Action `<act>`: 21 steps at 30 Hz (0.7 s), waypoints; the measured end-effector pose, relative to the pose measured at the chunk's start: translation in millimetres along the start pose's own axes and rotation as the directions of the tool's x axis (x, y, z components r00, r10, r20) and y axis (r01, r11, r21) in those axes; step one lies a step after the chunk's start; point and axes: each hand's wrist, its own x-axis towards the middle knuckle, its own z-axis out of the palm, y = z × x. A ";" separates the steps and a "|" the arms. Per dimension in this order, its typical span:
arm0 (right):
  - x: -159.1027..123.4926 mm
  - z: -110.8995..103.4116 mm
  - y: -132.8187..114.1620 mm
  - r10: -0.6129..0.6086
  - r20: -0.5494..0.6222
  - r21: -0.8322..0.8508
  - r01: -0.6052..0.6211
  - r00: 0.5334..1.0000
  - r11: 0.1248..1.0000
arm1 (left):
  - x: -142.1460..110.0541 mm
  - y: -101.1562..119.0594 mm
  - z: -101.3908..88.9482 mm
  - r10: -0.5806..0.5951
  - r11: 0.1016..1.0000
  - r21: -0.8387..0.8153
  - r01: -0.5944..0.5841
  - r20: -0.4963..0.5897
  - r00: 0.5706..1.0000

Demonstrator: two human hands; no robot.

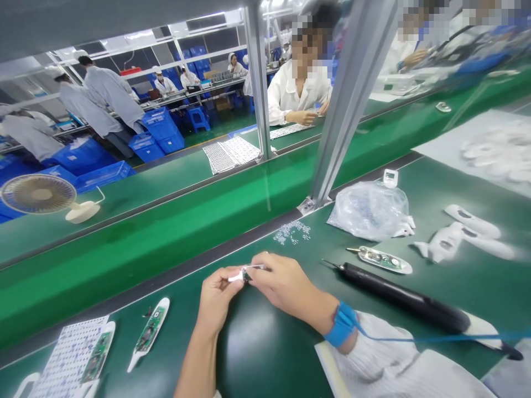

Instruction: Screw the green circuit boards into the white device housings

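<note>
Both hands meet over the green table around a small white plastic housing with a green circuit board (236,277). My left hand (216,288) pinches its near end between thumb and fingers. On the other side, my right hand (284,284) has its fingers closed on the same housing and hides much of it. A blue wrist strap (342,325) circles my right wrist, its cord running off to the right. To the right of that hand lies a black electric screwdriver (402,296), its bit pointing left. Just beyond the hands, tiny screws (292,232) are scattered.
Housings with circuit boards lie at left (151,331) and right (385,260). A sheet of labels (68,351) is at lower left. A clear plastic bag (369,210) and white shells (450,240) sit at right. Beyond a metal post (342,110) and green conveyor belt (249,193), people work.
</note>
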 end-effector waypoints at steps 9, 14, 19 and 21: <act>-0.2 -3.6 -2.2 0.114 0.119 0.150 -0.131 0.986 0.980 | -1.1 5.0 14.4 0.000 0.987 0.161 0.018 -0.107 0.994; 0.6 -3.5 0.3 0.175 0.170 0.165 -0.203 0.970 0.965 | 1.0 2.7 19.1 -0.001 0.985 0.171 0.025 -0.143 0.990; 1.8 -1.3 6.7 0.207 0.062 0.193 -0.215 0.976 0.957 | 8.4 -5.8 9.8 -0.018 0.983 0.177 0.044 -0.149 0.989; 2.0 -0.6 7.8 0.206 -0.017 0.176 -0.200 0.978 0.964 | 8.6 -9.4 6.9 -0.002 0.984 0.177 0.033 -0.172 0.985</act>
